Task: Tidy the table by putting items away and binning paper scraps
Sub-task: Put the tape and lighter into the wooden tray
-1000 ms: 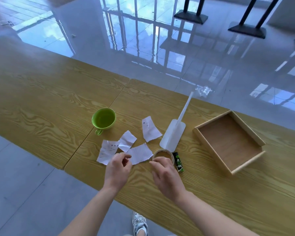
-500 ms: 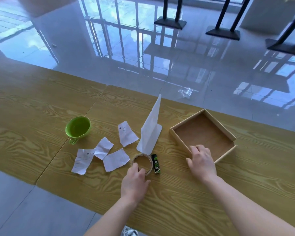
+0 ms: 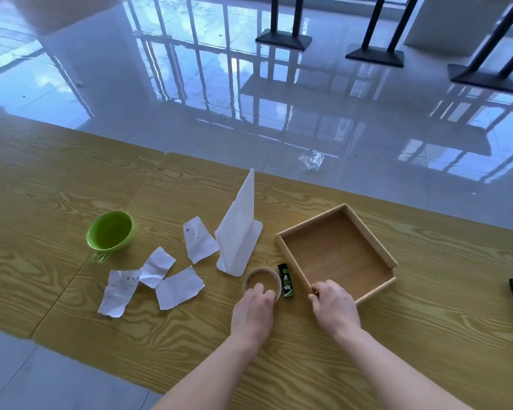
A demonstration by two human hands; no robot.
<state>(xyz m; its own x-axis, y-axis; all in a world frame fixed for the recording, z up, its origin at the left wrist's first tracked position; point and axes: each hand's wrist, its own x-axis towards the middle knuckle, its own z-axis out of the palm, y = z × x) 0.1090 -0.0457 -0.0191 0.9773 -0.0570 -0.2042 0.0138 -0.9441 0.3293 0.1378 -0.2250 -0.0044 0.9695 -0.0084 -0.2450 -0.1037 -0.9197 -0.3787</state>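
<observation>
Both hands at the lower centre of the table (image 3: pixel 427 335).
Left hand (image 3: pixel 253 313) pinches the tape roll (image 3: pixel 262 282); right hand (image 3: pixel 333 306) grips the wooden tray (image 3: pixel 381 250) corner (paper scraps (image 3: pixel 178 287) lie left).

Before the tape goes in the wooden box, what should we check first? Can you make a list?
1. Left hand has fingers on the tape roll: ok.
2. Tape is lifted off the table: not ok, it lies flat.
3. Right hand steadies the wooden box at its near corner: ok.
4. Box has room inside: ok, nothing in it.
5. Lighter lies between tape and box, so lift over it: ok.
6. Bin for the paper scraps: cannot tell, none in view.
</observation>
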